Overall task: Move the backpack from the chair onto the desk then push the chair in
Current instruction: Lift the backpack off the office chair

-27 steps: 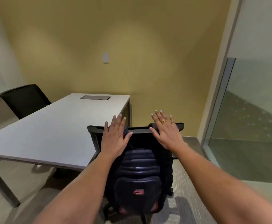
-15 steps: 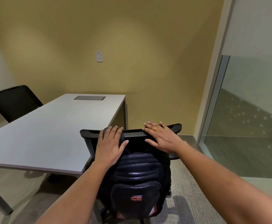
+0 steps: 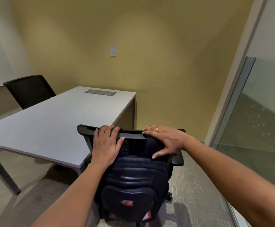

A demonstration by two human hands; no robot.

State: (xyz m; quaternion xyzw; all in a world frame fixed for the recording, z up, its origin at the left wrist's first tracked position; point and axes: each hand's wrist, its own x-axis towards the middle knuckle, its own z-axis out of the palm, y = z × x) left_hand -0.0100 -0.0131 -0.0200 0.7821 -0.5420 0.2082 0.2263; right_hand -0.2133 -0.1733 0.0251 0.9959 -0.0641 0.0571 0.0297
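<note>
A black backpack (image 3: 130,182) with a small red logo stands upright on the seat of a black office chair (image 3: 131,136), leaning against its backrest. The chair stands pulled out at the near right corner of the white desk (image 3: 51,128). My left hand (image 3: 106,145) lies on the backpack's upper left, its fingers curled over the top by the backrest rail. My right hand (image 3: 164,140) drapes over the backpack's upper right. Its fingertips reach the rail and its thumb presses the front. The chair's seat is hidden under the backpack.
A second black chair (image 3: 30,90) stands at the desk's far left side. A grey hatch (image 3: 100,92) is set in the desktop near the yellow wall. A glass partition (image 3: 256,120) runs along the right. A desk leg (image 3: 2,171) stands on the floor at the left.
Both hands came down from hovering above the chair back and now rest on the top of the backpack, fingers curled over it. My view moved closer.
</note>
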